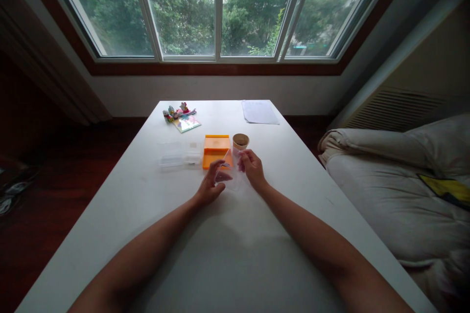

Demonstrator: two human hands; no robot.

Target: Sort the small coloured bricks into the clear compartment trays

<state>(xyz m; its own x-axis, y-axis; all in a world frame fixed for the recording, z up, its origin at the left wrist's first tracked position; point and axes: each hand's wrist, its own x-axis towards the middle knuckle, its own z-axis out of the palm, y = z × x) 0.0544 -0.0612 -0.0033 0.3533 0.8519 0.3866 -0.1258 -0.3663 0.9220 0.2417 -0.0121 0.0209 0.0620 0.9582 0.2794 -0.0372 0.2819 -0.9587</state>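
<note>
Over the middle of the table, my left hand (211, 183) curls around one side of a thin see-through plastic piece (229, 172). Its fingers show partly through it. Whether this is a bag or a stiff case I cannot tell. My right hand (252, 168) pinches the piece's other side between thumb and fingers. Just beyond the hands lies an open orange plastic box (216, 143), its lid folded back. Right of it stands a paper cup (241, 146) with a dark brown inside, partly behind my right fingers. An open clear plastic case (171, 156) lies left of the orange box.
At the far left of the white table (235, 254) are small colourful figures (179, 111) and a shiny printed card (188, 123). Sheets of paper (260, 111) lie at the far right. A pale sofa (374, 190) stands right of the table, and a window is beyond it.
</note>
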